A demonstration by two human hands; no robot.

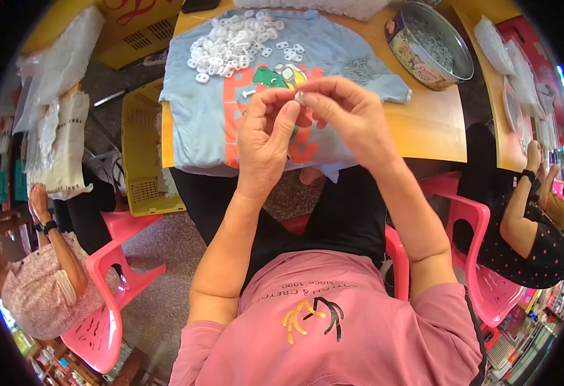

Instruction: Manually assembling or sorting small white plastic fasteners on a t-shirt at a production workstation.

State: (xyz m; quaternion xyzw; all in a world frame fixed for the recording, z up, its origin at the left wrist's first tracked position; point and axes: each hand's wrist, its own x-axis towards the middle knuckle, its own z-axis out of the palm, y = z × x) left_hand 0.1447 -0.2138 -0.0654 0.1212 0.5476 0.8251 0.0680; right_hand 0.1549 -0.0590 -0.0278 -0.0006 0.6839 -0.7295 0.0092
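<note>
My left hand [266,132] and my right hand [346,112] meet above the near edge of the wooden table [423,132]. Their fingertips pinch one small white plastic piece [299,97] between them. Below the hands lies a light blue cloth with a green dinosaur print [198,122], spread over the table. A heap of small white plastic rings [233,42] sits on the far left of the cloth. A smaller pile of grey metal bits [359,67] lies on the cloth to the right.
A round metal tin [397,38] with small parts inside stands at the table's far right. A yellow plastic crate [141,154] stands left of the table. Pink chairs [111,309] flank me; one person sits at left [34,283], another at right [533,231].
</note>
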